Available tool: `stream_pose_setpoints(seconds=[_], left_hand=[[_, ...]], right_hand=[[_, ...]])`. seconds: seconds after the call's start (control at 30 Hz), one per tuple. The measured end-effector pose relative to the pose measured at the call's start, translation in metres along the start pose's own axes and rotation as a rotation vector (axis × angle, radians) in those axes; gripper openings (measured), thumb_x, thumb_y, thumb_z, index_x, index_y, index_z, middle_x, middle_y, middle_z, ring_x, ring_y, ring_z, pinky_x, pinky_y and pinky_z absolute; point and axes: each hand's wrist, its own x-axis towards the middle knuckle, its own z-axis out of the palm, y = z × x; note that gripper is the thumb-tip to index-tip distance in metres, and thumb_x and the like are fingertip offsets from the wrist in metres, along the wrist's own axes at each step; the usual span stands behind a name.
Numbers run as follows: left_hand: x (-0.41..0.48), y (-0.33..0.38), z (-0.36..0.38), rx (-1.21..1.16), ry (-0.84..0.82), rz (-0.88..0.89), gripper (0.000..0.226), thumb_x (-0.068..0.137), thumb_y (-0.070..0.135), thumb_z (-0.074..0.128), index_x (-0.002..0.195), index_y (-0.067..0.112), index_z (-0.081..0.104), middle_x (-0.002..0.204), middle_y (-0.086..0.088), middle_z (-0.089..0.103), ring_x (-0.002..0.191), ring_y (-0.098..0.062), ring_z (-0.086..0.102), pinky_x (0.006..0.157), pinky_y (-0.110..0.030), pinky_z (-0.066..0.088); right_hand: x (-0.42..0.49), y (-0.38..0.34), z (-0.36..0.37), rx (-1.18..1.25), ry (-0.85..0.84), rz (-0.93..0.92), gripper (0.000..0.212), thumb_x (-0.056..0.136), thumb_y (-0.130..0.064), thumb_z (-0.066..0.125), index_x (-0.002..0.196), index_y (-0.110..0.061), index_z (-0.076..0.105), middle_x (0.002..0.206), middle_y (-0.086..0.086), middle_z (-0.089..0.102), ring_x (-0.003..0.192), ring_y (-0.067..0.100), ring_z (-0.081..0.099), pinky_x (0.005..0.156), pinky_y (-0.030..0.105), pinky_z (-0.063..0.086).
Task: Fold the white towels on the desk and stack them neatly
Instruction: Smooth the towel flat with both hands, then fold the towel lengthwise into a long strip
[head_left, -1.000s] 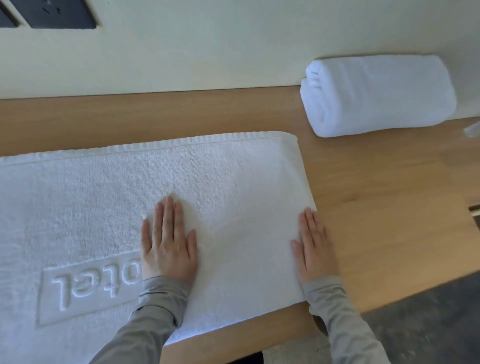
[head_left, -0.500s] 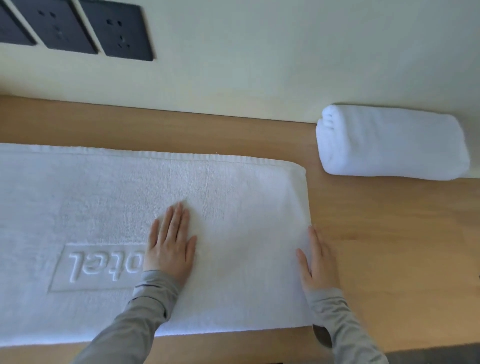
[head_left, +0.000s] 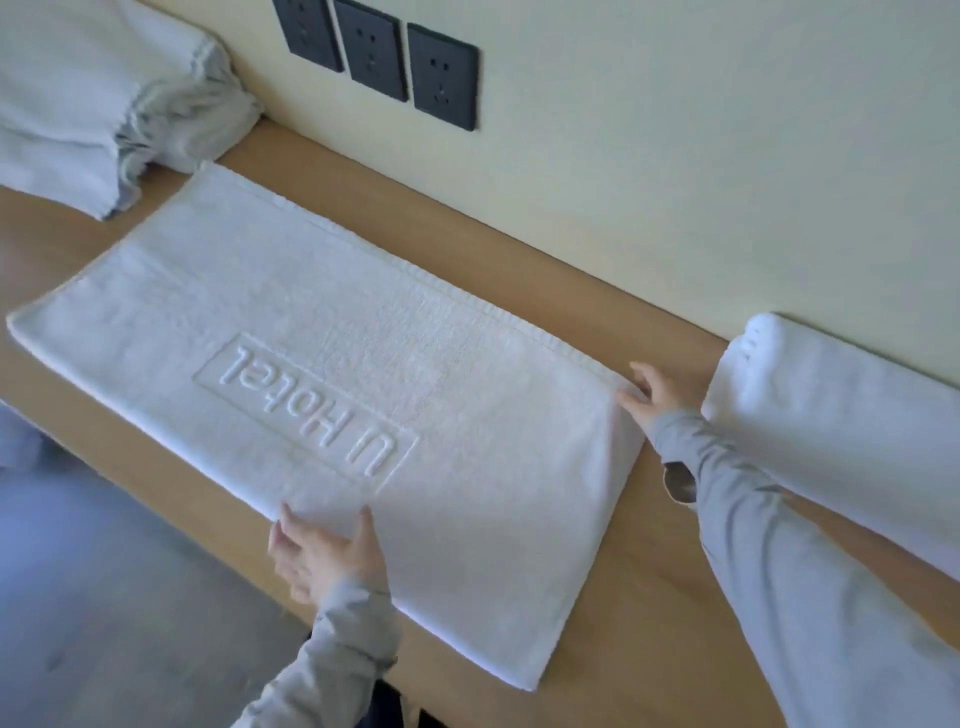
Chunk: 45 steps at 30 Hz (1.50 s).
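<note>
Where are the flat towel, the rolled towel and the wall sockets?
flat towel (head_left: 493, 545): head view, its plain right half.
rolled towel (head_left: 841, 415): head view, its upper side.
wall sockets (head_left: 442, 78): head view, the rightmost plate.

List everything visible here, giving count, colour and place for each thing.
flat towel: one, white, embossed "U Hotel", across the desk's middle
rolled towel: one, white, right, against the wall
towel pile: one, greyish white, far left
sockets: three, black, on the wall
desk: one, light wood, under the towels
wall: one, cream, behind the desk
floor: grey, lower left
sleeves: two, grey, on the arms
left hand: one, holds the flat towel's near edge
right hand: one, pinches its far right corner
</note>
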Motion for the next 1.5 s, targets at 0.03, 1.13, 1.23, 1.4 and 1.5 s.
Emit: stream_pose_setpoints(seconds=[0.03, 1.13, 1.23, 1.4, 1.5], left_hand=[[-0.010, -0.003, -0.002, -0.040, 0.007, -0.163, 0.082, 0.081, 0.030, 0.069, 0.146, 0.016, 0.021, 0.149, -0.013, 0.023, 0.135, -0.032, 0.025, 0.108, -0.050, 0.020], [-0.083, 0.028, -0.094, -0.900, -0.394, -0.012, 0.013, 0.066, 0.021, 0.073, 0.077, 0.014, 0.076, 0.067, -0.005, 0.071, 0.057, -0.012, 0.062, 0.051, -0.024, 0.052], [-0.048, 0.044, -0.127, -0.921, -0.467, 0.125, 0.026, 0.067, 0.014, 0.077, 0.091, 0.008, 0.071, 0.069, -0.004, 0.068, 0.058, -0.012, 0.062, 0.053, -0.019, 0.052], [0.022, 0.060, -0.166, -0.739, -0.451, 0.246, 0.026, 0.068, -0.017, 0.068, 0.089, -0.002, 0.063, 0.060, -0.006, 0.049, 0.046, -0.011, 0.045, 0.047, -0.016, 0.045], [0.070, 0.069, -0.183, -0.681, -0.309, 0.230, 0.022, 0.080, 0.011, 0.069, 0.066, -0.001, 0.059, 0.046, -0.002, 0.031, 0.038, -0.012, 0.024, 0.037, -0.014, 0.022]], right_hand=[[0.005, 0.000, -0.001, 0.023, -0.009, 0.013, 0.051, 0.092, -0.020, 0.055, 0.139, -0.008, 0.039, 0.139, 0.014, 0.044, 0.128, 0.027, 0.042, 0.107, 0.035, 0.031], [0.009, -0.133, -0.035, 0.534, -0.181, -0.332, 0.013, 0.083, -0.001, 0.064, 0.079, -0.013, 0.068, 0.093, 0.002, 0.069, 0.089, 0.013, 0.062, 0.082, 0.024, 0.048], [0.006, -0.177, -0.026, 0.798, -0.204, -0.326, 0.008, 0.083, 0.000, 0.062, 0.085, -0.007, 0.067, 0.083, 0.006, 0.066, 0.081, 0.017, 0.062, 0.068, 0.019, 0.055], [0.013, -0.244, 0.004, 0.805, -0.307, -0.432, 0.042, 0.073, 0.030, 0.048, 0.094, -0.005, 0.060, 0.083, -0.002, 0.069, 0.083, 0.011, 0.065, 0.083, 0.020, 0.053], [0.020, -0.283, 0.031, 0.519, -0.132, -0.511, 0.036, 0.074, 0.020, 0.063, 0.097, -0.007, 0.062, 0.088, 0.001, 0.066, 0.084, 0.012, 0.063, 0.082, 0.016, 0.052]])
